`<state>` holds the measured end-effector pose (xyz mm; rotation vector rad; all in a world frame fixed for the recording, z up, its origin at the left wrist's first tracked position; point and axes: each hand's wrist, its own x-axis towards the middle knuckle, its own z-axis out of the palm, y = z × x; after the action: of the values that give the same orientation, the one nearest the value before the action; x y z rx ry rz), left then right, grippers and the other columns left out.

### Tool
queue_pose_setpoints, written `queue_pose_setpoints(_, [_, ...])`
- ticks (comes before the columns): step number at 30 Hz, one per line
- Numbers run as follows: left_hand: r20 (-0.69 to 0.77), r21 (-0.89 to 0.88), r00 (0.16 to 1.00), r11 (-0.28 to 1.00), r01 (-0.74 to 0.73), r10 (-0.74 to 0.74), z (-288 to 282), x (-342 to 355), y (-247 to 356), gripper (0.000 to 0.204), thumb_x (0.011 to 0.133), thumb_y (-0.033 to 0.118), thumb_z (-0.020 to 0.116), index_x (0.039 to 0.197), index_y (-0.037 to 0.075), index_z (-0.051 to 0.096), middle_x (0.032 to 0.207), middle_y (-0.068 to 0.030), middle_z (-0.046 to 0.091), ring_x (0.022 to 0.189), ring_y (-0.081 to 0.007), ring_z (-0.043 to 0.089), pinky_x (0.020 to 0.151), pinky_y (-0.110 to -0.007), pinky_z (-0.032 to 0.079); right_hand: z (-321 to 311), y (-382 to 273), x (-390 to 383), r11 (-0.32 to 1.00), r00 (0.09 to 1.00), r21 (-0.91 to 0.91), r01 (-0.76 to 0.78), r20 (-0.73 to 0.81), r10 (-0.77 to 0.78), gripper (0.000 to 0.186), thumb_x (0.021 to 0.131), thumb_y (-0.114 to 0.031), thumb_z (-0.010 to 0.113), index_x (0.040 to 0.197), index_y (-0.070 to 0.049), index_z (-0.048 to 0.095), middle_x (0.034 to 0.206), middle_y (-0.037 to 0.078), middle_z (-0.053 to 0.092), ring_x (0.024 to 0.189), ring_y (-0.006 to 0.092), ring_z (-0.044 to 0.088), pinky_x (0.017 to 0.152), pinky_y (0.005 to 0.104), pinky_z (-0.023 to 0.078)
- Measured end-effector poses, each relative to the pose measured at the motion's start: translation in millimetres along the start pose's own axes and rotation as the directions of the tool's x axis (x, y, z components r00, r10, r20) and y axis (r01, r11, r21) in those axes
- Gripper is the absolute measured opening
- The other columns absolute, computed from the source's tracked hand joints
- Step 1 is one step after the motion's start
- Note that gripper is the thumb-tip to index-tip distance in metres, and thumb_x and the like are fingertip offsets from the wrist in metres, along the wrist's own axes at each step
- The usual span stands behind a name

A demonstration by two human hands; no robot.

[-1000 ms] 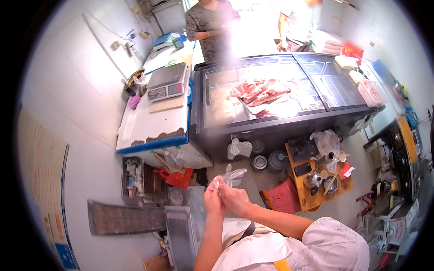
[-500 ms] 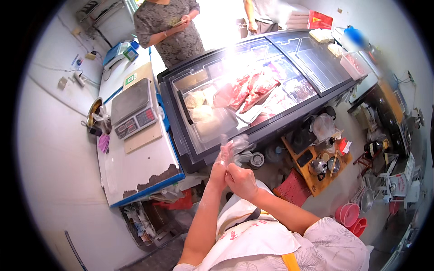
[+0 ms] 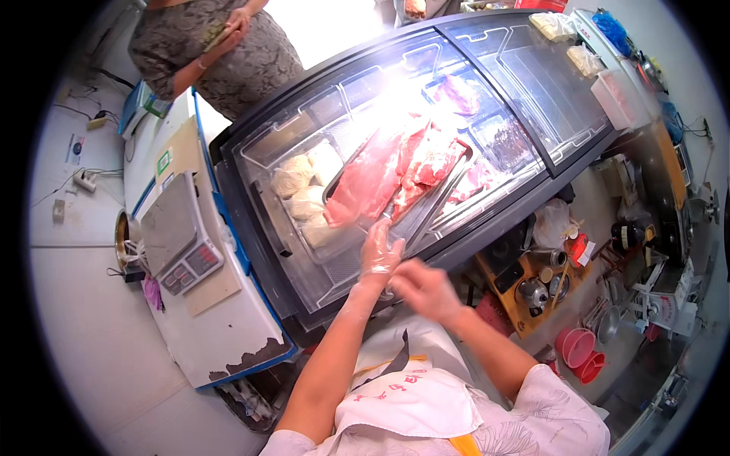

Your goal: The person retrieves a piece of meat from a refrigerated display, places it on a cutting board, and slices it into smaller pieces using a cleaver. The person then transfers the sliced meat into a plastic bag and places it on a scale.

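Observation:
My left hand [image 3: 379, 251] wears a thin clear plastic glove. It is raised at the near edge of a dark-framed glass-topped display case [image 3: 319, 310], fingers stretched forward and empty. Close by the left wrist is my right hand [image 3: 428, 289], bare and smeared by motion; its fingers bend toward the glove's cuff, and whether they touch it is unclear. Beyond my left fingertips, large pieces of raw red meat [image 3: 380, 171] lie in a dark tray inside the case. Bagged pale round items [image 3: 293, 176] sit to the left of the meat.
On a white counter [image 3: 209, 342] at left, a digital scale [image 3: 182, 235] rests on a board. A person [image 3: 220, 53] stands beyond the case, holding something thin. To the right, a low wooden table [image 3: 530, 325] carries a kettle and jars; red basins [image 3: 576, 347] are on the floor.
My view has shifted closer to the case. The right hand, which gripped the glove at the left wrist, has moved a little right. The glove now fits closer over the left fingers.

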<state>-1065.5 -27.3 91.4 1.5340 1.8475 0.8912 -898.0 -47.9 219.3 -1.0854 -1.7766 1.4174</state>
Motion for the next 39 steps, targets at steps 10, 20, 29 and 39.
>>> queue_pose_setpoints(10, [-0.252, -0.142, 0.915, 0.947, 0.288, -0.316, 34, 42, -3, 0.037, 0.091, 0.008, 0.072, 0.124, -0.005, 0.062, 0.116, -0.0210, 0.069, 0.108, -0.0331, 0.068, 0.097, -0.044, 0.053, -164, 99, 206, 0.922, 0.905, -0.249, -0.295, -0.383, 0.186, 0.023, 0.100, -0.020, 0.068, 0.105, 0.002, 0.071, 0.081, 0.010, 0.069, 0.074, 0.0147, 0.066, 0.069, 0.0323, 0.051])
queue_pose_setpoints(20, [0.166, -0.884, 0.575, 0.137, 0.447, -0.801, -8, 68, 5, 0.015, 0.093, 0.001, 0.077, 0.103, -0.005, 0.068, 0.099, -0.0093, 0.068, 0.089, -0.0192, 0.068, 0.083, -0.030, 0.059, -166, 161, 384, 0.810, 0.945, -0.496, -0.313, -0.082, 0.315, 0.033, 0.080, -0.025, 0.087, 0.093, 0.001, 0.072, 0.083, 0.012, 0.071, 0.072, 0.0211, 0.071, 0.066, 0.0355, 0.057])
queue_pose_setpoints(29, [0.206, -0.860, 0.651, 0.181, 0.476, -0.731, 2, 64, -12, 0.010, 0.089, -0.002, 0.074, 0.097, -0.004, 0.069, 0.097, -0.0064, 0.067, 0.087, -0.0163, 0.067, 0.083, -0.028, 0.058, -157, 144, 368, 0.630, 0.967, -0.738, 0.239, 0.126, -0.219, 0.021, 0.085, -0.005, 0.079, 0.085, 0.003, 0.059, 0.093, 0.020, 0.065, 0.085, 0.0359, 0.068, 0.077, 0.0431, 0.055])
queue_pose_setpoints(39, [0.161, -0.682, 0.841, 0.559, 0.473, -0.516, -19, 49, -31, 0.042, 0.083, 0.008, 0.082, 0.121, 0.003, 0.065, 0.105, -0.0047, 0.067, 0.090, -0.0141, 0.062, 0.082, -0.028, 0.051, -105, -81, 247, 0.792, 0.909, -0.450, 0.414, 0.162, -0.383, 0.012, 0.090, 0.004, 0.068, 0.092, 0.001, 0.057, 0.083, 0.020, 0.064, 0.081, 0.0402, 0.063, 0.071, 0.0452, 0.052])
